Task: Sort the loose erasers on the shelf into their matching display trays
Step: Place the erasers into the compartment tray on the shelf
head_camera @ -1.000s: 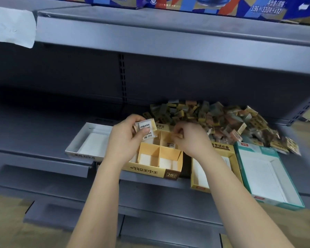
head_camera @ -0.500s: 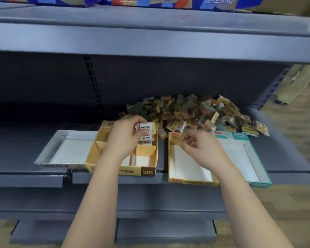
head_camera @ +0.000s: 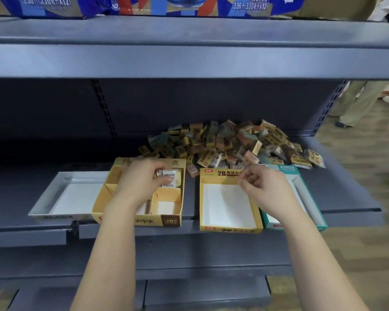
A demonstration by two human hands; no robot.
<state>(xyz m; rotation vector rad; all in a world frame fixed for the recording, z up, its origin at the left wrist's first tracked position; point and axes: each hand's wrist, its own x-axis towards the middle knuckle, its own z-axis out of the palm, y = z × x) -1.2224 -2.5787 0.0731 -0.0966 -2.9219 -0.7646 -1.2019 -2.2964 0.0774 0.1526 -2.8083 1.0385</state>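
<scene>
head view, left hand: the left hand (head_camera: 142,182) is pinching a white eraser (head_camera: 168,175) between thumb and fingers and is hovering over the back right pocket of the divided yellow tray (head_camera: 135,221).
head view, right hand: the right hand (head_camera: 263,187) is curling its fingers at the back wall of the plain yellow tray (head_camera: 229,228); i cannot tell whether it is pinching the cardboard, something small, or nothing.
head view, erasers: the pile of erasers (head_camera: 222,142) is lying at the back of the shelf (head_camera: 346,194), behind the trays and up and to the right of both hands; a stray eraser (head_camera: 192,170) is lying between the two yellow trays.
head view, key relation: the pocket is sitting just under the held eraser, whose long side is running left to right across it, so the drop is looking like a short lowering.
head view, nearer hand: the right hand is sitting closer to the pile, so the next pick is probably falling to it.
head view, other trays: a grey tray (head_camera: 43,200) is standing at the far left and a teal tray (head_camera: 289,168) at the far right, partly under the right forearm.
</scene>
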